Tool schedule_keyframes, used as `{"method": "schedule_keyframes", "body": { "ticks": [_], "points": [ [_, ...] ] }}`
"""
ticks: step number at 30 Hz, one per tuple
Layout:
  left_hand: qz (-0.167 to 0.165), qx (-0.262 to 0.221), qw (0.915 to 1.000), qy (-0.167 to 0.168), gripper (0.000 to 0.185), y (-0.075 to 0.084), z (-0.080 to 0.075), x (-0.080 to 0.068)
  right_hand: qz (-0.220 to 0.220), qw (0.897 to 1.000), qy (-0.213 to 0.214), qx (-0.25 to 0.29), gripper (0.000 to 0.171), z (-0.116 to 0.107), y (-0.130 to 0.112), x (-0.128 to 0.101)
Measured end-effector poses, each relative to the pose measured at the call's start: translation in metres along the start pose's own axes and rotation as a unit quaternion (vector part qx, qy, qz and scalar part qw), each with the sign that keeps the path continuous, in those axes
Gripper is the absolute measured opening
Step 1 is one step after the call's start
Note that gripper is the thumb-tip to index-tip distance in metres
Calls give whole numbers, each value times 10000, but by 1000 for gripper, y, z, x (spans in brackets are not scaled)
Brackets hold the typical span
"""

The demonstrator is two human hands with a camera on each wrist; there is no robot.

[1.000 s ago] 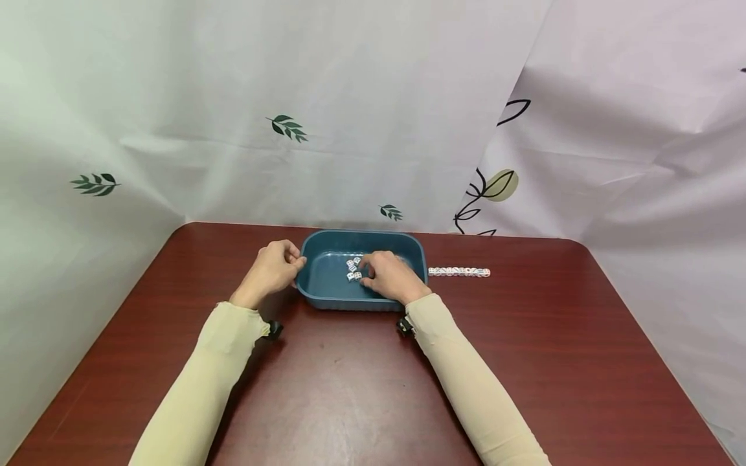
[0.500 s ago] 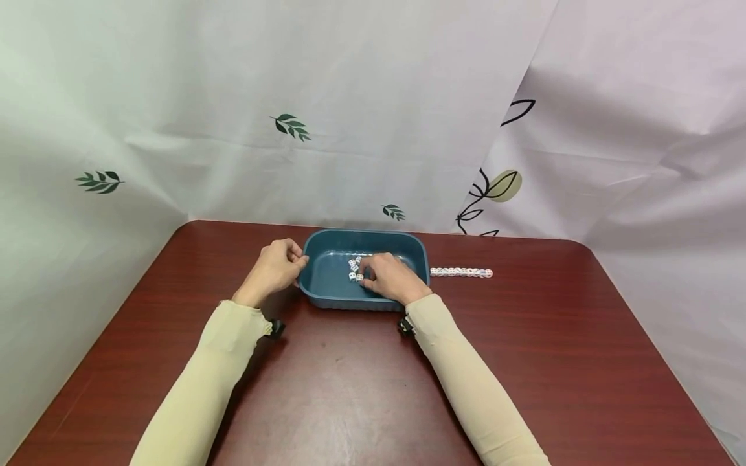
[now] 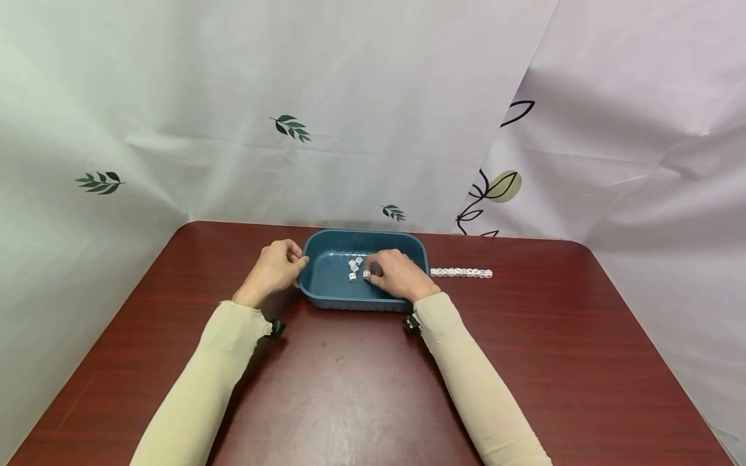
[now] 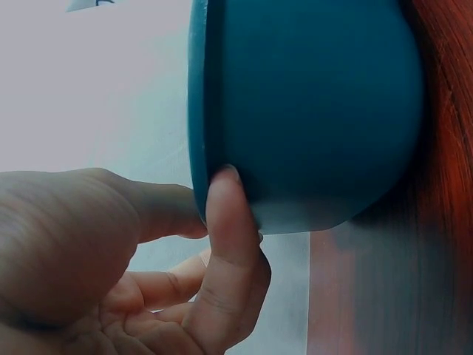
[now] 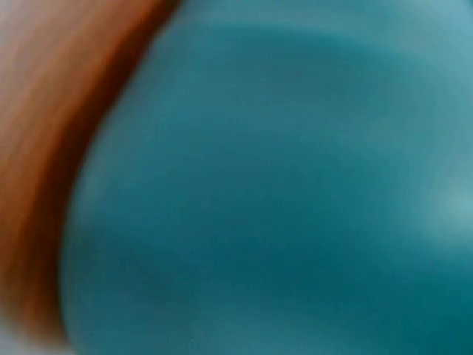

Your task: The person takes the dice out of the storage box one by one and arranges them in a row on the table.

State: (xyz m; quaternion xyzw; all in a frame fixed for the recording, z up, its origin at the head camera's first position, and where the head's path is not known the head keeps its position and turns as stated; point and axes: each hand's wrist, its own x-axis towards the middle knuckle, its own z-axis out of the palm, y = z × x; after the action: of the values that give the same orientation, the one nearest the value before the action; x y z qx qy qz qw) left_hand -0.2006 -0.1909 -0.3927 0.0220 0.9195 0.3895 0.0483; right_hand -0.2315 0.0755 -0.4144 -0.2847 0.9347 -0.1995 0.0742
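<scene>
The blue tub [image 3: 326,285] sat mid-surface, a few dice [image 3: 353,265] loose inside. My left hand [image 3: 272,268] pinched its left rim, fingers [image 4: 229,222] curled round it; my right hand [image 3: 399,275] pinched one die [image 3: 366,274]. More dice sat in a row [image 3: 460,272] just right of it, on the dark red surface [image 3: 350,388], with leaf-print sheets [image 3: 291,129] hung all around.

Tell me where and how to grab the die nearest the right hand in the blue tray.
Pinch the die across two opposite side faces, coming from above: it lies flat on the blue tray floor, apart from its neighbours. The right hand is already beside it.
</scene>
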Motion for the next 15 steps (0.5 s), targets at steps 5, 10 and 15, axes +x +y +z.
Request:
{"method": "schedule_keyframes", "body": {
  "ticks": [5,10,15],
  "points": [
    [1,12,10000,19,19,1,-1,0,-138,9997,5,187,10,-5,5,-2],
    [8,24,10000,7,20,1,-1,1,-312,9991,9,279,6,-11,5,-4],
    [22,13,10000,-23,20,1,0,1,-315,9990,-5,314,7,-15,6,-7]
  ]
}}
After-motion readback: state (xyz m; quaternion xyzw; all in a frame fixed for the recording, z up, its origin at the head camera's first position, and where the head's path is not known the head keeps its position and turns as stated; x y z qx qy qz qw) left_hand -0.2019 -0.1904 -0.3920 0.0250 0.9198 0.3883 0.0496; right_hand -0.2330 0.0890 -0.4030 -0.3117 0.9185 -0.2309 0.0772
